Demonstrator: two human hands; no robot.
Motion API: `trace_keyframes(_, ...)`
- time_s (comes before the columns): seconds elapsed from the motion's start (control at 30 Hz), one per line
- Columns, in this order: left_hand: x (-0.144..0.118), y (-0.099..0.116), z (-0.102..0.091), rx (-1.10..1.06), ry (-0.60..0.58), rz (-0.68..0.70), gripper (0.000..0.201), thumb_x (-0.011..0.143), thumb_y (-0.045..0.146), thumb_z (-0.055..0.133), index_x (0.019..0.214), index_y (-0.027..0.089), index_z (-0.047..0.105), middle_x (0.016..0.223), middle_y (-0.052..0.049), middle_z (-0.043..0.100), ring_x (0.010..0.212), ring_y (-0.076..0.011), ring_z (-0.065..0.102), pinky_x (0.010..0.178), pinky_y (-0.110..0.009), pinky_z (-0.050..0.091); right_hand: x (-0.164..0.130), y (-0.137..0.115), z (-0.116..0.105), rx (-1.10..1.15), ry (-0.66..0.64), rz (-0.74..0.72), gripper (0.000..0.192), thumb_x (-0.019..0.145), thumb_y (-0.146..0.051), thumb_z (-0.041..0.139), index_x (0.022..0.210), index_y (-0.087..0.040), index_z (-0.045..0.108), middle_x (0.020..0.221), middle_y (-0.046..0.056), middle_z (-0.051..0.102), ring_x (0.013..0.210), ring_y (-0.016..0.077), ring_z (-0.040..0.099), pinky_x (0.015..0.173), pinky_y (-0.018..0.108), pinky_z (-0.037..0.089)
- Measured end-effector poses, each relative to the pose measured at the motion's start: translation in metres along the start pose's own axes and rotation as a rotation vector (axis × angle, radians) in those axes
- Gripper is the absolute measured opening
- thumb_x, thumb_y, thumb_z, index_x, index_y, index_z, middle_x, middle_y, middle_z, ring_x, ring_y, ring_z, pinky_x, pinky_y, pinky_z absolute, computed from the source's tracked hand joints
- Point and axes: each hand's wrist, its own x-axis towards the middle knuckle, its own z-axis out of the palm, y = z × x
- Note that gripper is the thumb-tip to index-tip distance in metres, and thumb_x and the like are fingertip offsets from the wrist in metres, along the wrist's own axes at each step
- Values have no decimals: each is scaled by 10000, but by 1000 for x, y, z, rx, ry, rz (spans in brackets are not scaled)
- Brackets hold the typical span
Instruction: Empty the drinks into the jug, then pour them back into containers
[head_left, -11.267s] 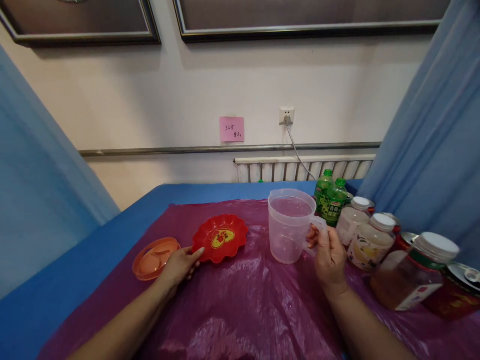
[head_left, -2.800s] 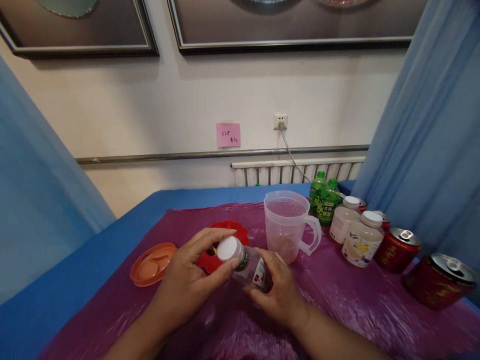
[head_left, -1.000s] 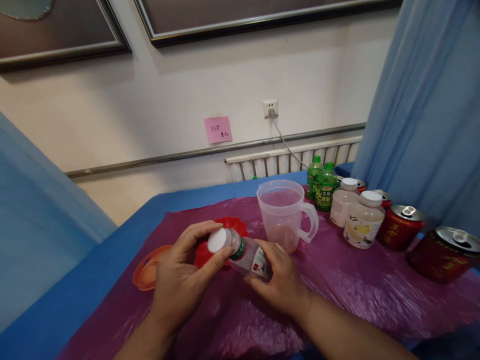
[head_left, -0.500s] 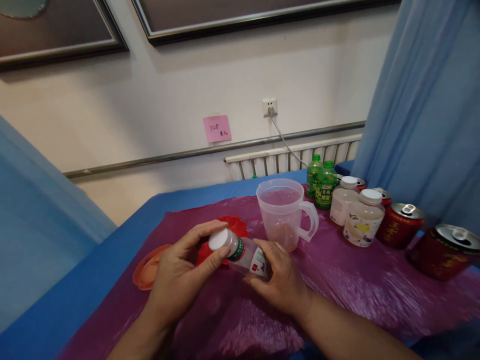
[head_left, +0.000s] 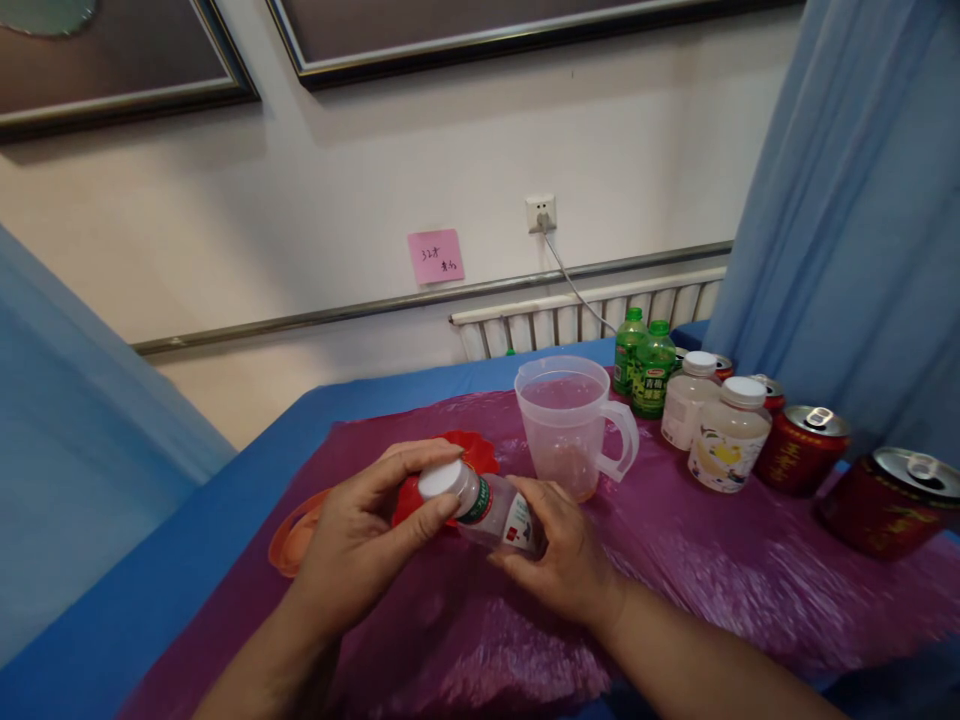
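Note:
Tilted in the air between my hands is a small clear plastic bottle (head_left: 491, 512) with a green band and a printed label. My left hand (head_left: 375, 525) pinches its white cap (head_left: 441, 481) between thumb and fingers. Around the bottle's lower body wraps my right hand (head_left: 562, 555). Partly hidden behind the hands lies a red dish with a wavy edge (head_left: 476, 452). An orange plastic dish or lid (head_left: 289, 540) is beside my left wrist. A translucent jug (head_left: 562, 430) with a handle stands just beyond my right hand.
Two green bottles (head_left: 651, 375), two clear jars with white caps (head_left: 727, 440) and several red cans (head_left: 802, 450) stand along the right. Purple plastic sheeting (head_left: 675, 590) covers part of the blue table cover (head_left: 300, 425). Blue curtains (head_left: 847, 220) hang at both sides.
My left hand and wrist have shifted slightly, covering more of the orange piece. Both hands keep hold of the bottle, its cap still on.

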Motion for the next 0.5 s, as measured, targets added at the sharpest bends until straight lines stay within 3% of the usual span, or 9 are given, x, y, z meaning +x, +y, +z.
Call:
trace_keyframes(0.23, -2, -4, 4, 12, 39, -30, 342, 741, 349, 862, 1075, 332, 792, 1109, -41, 774, 1070, -258, 715, 974, -382, 594, -1, -1, -1, 27, -18, 10, 683, 754, -265, 782, 1371, -252, 487, 1190, 86, 705, 1025, 274, 670, 881, 456, 530)
trace_keyframes(0.5, 4, 1, -9, -21, -96, -61, 313, 777, 311, 828, 1088, 321, 801, 1170, -72, 773, 1086, -269, 731, 938, -364, 615, -1, -2, -2, 113, -75, 2, 729, 735, -249, 815, 1390, -268, 495, 1220, 67, 701, 1042, 253, 662, 897, 427, 530)
